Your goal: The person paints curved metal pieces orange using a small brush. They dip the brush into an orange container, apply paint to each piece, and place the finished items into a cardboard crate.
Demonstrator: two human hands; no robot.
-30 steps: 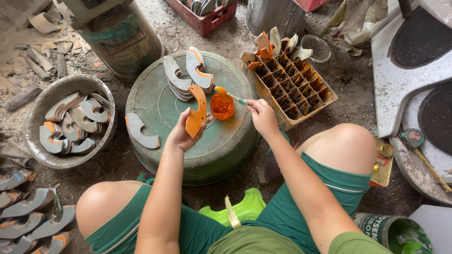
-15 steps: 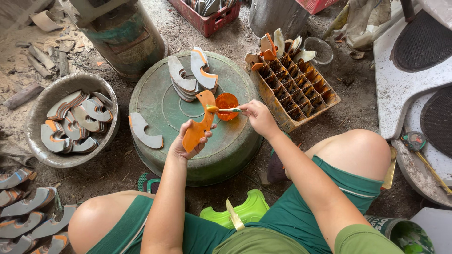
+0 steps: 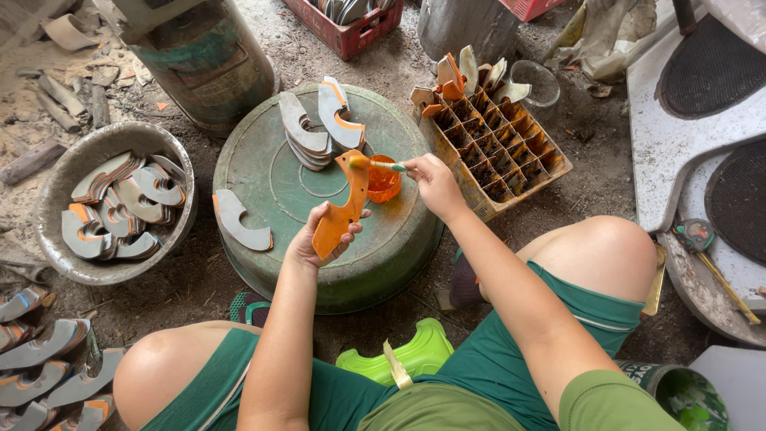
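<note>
Dirt floor, curved orange piece (image 3: 341,209) (glossy), brush (image 3: 388,166)

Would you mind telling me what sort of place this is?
Probably an informal floor-level workshop: dirt ground, a metal bowl of curved grey pieces, and an orange-coated piece in the left hand.

Centre of frame: left hand (image 3: 315,239) grips an orange curved piece (image 3: 345,199) by its lower end, held upright over an upturned green tub (image 3: 279,175). Right hand (image 3: 431,179) holds a small brush (image 3: 381,165) w/ tip touching the piece's top, just above a small orange cup (image 3: 383,182) on the tub. Stack of grey curved pieces (image 3: 319,128) at the tub's top, one single piece (image 3: 239,223) at its left edge. Left: metal bowl (image 3: 56,247) w/ more pieces. Upper right: orange divided crate (image 3: 511,152).
</note>
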